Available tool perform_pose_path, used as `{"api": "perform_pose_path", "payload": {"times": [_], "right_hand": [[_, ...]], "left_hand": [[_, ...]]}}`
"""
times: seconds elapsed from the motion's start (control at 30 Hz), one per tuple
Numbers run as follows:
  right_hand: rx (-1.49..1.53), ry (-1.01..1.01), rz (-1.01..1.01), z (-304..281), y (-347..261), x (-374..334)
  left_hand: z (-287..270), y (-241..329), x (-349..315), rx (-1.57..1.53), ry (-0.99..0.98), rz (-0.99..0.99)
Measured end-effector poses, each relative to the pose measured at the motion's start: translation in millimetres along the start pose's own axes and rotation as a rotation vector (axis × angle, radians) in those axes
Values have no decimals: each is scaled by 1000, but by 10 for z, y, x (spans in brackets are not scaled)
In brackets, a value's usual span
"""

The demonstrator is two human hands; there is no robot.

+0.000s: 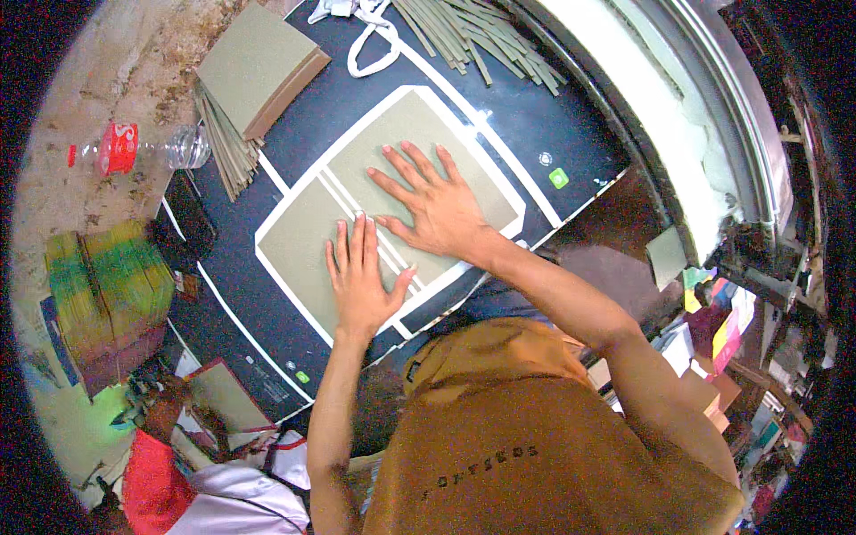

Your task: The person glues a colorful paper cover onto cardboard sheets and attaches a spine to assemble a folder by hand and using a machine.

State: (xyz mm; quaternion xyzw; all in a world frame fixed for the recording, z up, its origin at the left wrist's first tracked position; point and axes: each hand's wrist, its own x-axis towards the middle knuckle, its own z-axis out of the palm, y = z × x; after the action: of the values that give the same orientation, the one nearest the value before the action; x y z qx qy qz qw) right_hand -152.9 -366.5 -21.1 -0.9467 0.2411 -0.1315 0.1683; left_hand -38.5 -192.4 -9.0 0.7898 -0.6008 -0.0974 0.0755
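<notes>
A dark printed cover sheet (245,294) with white lines lies flat in front of me. Two grey boards rest on it, the left board (290,241) and the right board (392,116), with a narrow grey strip (334,189) between them. My left hand (361,281) lies flat on the left board, its fingertips close to the narrow strip. Spread out on the right board is my right hand (437,209), the thumb reaching toward the strip. Neither hand grips anything; both palms face down.
Beyond the boards sit a stack of grey boards (259,62), fanned strips (223,143), more loose strips (473,40) and a white loop (373,55). At left are a plastic bottle (120,148) and a green-yellow stack (111,285). Another person (241,495) is at lower left.
</notes>
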Motion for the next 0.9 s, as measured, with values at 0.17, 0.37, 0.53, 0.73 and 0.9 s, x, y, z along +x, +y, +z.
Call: {"api": "perform_pose_path", "payload": {"times": [0.17,0.37,0.53,0.73,0.9], "right_hand": [[34,4,20,10,4,-17],[21,2,23,51,25,-24],[-94,-16,-11,35,-25,20],[-160,5,-41,57,-92,37],[-218,9,-65,87,-118,47]], "left_hand": [[-19,22,10,0,-32,-9],[35,-22,-3,-110,29,7],[-61,-151,52,-120,140,-1],[63,-233,-16,-52,153,12],[79,-257,-35,-88,172,17]]}}
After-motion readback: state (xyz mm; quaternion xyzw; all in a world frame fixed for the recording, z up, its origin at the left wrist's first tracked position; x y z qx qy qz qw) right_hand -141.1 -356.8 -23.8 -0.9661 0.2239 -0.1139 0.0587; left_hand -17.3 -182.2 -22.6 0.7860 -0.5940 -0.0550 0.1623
